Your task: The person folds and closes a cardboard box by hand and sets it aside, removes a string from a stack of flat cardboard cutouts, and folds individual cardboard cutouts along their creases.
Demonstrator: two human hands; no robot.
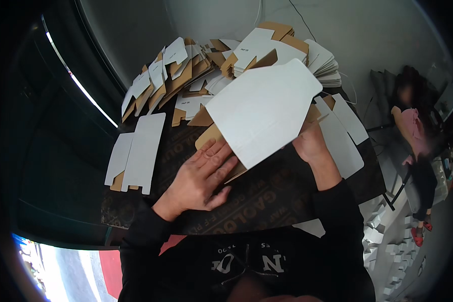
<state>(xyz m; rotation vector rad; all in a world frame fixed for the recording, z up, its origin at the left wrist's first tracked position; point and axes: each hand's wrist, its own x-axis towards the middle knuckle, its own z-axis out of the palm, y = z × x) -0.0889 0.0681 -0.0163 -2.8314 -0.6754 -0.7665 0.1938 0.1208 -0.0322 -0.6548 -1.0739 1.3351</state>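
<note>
A partly folded cardboard box [267, 110], white outside and brown inside, is tilted above the dark tabletop in front of me. My right hand [311, 143] grips its right side, the fingertips partly hidden behind the white panel. On the left, my left hand [206, 173] lies with fingers stretched out against a brown flap [210, 137] of the same box, its thumb apart. The underside of the box is hidden from view.
Stacks of folded cartons [173, 68] and more flat blanks [264, 48] crowd the table's back. One flat carton [143, 151] lies left, another [337, 136] right. A seated person [412, 131] is at far right, above small white boxes [400, 251] on the floor.
</note>
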